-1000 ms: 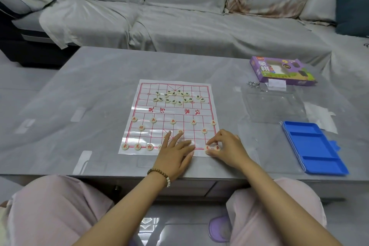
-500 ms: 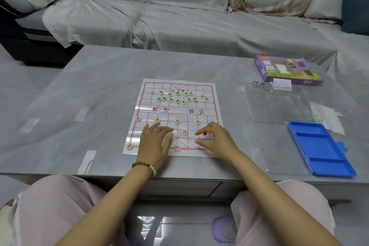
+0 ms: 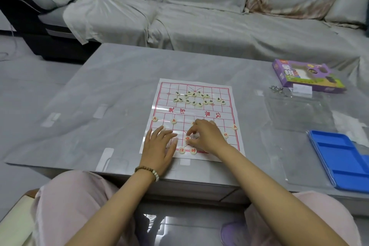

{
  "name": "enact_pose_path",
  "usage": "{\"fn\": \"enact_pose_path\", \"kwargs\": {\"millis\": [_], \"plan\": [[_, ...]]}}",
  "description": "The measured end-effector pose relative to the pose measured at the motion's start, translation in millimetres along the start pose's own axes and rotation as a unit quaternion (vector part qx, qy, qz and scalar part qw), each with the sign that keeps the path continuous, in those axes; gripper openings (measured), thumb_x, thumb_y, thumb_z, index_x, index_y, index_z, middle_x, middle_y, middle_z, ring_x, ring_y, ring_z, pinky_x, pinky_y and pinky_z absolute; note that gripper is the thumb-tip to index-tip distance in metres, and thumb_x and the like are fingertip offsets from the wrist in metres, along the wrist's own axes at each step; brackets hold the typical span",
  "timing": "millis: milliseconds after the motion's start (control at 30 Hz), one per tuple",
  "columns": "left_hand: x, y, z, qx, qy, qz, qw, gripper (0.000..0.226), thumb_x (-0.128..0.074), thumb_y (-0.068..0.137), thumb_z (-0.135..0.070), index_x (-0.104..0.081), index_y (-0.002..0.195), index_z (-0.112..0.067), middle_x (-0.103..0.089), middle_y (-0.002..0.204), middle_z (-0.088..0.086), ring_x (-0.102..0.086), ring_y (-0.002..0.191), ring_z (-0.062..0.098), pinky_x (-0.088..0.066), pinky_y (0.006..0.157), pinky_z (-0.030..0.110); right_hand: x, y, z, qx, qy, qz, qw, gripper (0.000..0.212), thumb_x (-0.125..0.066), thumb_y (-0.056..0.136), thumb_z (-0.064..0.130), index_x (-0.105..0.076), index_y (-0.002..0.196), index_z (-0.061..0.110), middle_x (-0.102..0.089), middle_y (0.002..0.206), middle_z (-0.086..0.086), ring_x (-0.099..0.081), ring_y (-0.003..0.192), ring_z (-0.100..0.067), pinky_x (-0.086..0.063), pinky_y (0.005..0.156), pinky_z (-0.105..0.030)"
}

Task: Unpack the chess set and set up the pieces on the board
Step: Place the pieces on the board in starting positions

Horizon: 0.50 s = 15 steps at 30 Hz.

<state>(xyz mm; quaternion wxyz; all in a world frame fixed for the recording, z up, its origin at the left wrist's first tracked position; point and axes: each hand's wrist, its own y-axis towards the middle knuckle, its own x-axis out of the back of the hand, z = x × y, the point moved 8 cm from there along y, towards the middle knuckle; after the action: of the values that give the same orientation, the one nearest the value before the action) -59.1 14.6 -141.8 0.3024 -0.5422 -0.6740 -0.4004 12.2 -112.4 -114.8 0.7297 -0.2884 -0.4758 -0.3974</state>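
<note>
A white paper board (image 3: 199, 113) with red grid lines lies on the grey table. Several black-marked round pieces (image 3: 196, 98) sit in a loose cluster on its far half. Red-marked pieces stand on the near half, among them two in the bottom row (image 3: 187, 151) and one at the right edge (image 3: 235, 127). My left hand (image 3: 158, 149) lies flat on the board's near left corner, fingers spread, covering some pieces. My right hand (image 3: 207, 136) pinches a red piece (image 3: 187, 139) near the bottom middle of the grid.
A purple game box (image 3: 307, 76) lies at the far right of the table (image 3: 111, 86). A clear plastic cover (image 3: 299, 112) and a blue tray (image 3: 339, 160) sit to the right of the board. A grey covered sofa (image 3: 199, 16) stands behind the table.
My right hand has moved left from the board's bottom right corner to its bottom middle and now pinches a red piece. My left hand shifted left to the near left corner.
</note>
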Motion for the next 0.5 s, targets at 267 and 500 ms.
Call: {"fn": "enact_pose_path", "kwargs": {"millis": [267,500], "plan": [[-21,0,-36,-0.056,-0.01,0.024,0.998,0.065,-0.012,0.087,-0.056,-0.058,0.122,-0.027,-0.053,0.132,-0.007,-0.031,0.135,0.015,-0.004,0.117,0.035,25,-55,-58,-0.052,0.009,-0.05,0.997,0.027,-0.063,0.086,0.04,-0.069,0.109,0.026,-0.057,0.099,0.009,-0.047,0.096,-0.008,-0.029,0.094,-0.027],[-36,-9,-60,-0.113,-0.001,0.034,0.993,0.054,-0.02,0.091,-0.048,-0.061,0.118,-0.025,-0.057,0.127,-0.006,-0.034,0.134,0.016,-0.002,0.116,0.033,18,-77,-73,-0.067,-0.005,-0.05,0.996,0.036,-0.061,0.084,0.05,-0.062,0.115,0.032,-0.053,0.11,0.01,-0.045,0.108,-0.01,-0.027,0.094,-0.026]]}}
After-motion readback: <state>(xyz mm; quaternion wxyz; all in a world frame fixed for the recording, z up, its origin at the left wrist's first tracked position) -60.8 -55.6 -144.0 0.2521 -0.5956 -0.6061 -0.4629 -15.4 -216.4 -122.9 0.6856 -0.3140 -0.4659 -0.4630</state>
